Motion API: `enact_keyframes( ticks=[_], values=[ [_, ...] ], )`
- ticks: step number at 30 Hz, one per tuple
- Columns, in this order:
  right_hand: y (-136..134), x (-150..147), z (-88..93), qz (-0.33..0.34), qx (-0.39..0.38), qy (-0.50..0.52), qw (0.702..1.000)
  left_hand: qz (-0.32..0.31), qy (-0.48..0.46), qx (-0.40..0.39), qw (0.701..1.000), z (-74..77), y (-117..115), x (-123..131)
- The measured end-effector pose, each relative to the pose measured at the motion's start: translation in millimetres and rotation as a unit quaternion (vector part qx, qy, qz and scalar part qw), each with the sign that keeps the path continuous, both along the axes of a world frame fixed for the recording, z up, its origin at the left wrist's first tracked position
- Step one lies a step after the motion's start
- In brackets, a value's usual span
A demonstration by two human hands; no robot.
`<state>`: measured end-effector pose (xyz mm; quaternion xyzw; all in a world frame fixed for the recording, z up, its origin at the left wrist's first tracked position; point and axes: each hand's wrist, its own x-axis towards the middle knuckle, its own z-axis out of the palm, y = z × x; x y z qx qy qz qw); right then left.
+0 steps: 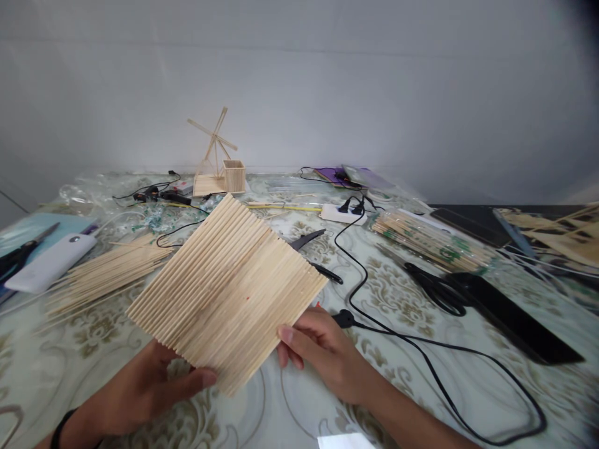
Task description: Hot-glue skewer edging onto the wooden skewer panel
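I am gripping a flat, four-sided panel of pale wooden sticks (229, 293) in both hands, above a white tablecloth with brown-green floral scrolls (397, 305). My left hand (152, 386) is closing on its lower left edge, thumb lying along the near corner, most fingers hiding underneath. My right hand (322, 349) is pinching the lower right edge, thumb on the face, fingers curling behind. The panel is slanting, one corner pointing away from me, a small red mark (248, 298) showing on its face.

Left of my grip, loose thin wooden sticks (116, 268) are lying near a white rounded oblong device (53, 265). Right of it, a black cable (435, 368) is looping beside black-handled scissors (435, 293). Well beyond my grip, a windmill-like model of pale sticks (210, 183) is standing near the wall.
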<state>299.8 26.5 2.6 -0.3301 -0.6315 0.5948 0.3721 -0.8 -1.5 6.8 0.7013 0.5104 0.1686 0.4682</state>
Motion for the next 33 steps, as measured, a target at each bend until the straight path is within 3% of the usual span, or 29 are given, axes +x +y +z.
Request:
enact_keyframes(
  ticks=[33],
  values=[
    [-0.5,1.3,-3.2,-0.017,0.007,-0.036,0.999,0.012,0.024,0.016,1.0,-4.0,-0.2,-2.8]
  ],
)
